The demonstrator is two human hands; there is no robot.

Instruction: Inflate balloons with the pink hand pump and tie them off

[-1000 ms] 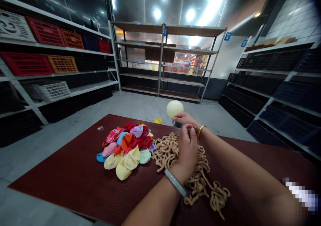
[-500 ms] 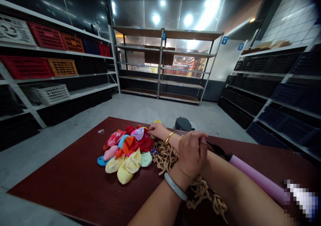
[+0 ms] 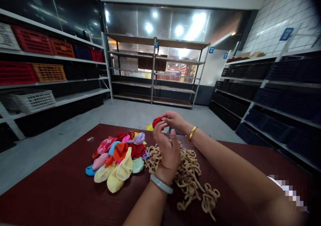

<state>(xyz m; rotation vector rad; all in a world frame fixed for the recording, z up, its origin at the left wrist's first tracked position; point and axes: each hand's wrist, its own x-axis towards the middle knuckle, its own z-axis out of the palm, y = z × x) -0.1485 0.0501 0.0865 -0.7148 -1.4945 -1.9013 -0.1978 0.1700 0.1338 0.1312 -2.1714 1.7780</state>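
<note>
My right hand (image 3: pixel 173 120), with a gold bangle at the wrist, pinches a red deflated balloon (image 3: pixel 157 121) above the far edge of the table. My left hand (image 3: pixel 167 145), wearing a pale bangle, is raised just in front of it; thumb and fingers are apart, fingertips close to the balloon. I cannot tell if they touch it. On the left lies a loose pile of deflated balloons (image 3: pixel 120 150) in red, orange, yellow, pink, blue and green. Beneath and beside my hands, a tangle of tan curly strands (image 3: pixel 189 164) spreads toward the near right.
The dark red table (image 3: pixel 62 179) carries a small clear scrap (image 3: pixel 90 139) at its far left. A yellow thing (image 3: pixel 149 127) shows past the far edge. Shelves with crates (image 3: pixel 32 40) line the left; dark crates (image 3: pixel 276 119) fill the right. A metal rack (image 3: pixel 152 75) stands behind.
My right hand has come up from the pile's far right side with a red balloon. My left hand has uncrossed from over the right forearm, moved left and opened. The view has shifted slightly.
</note>
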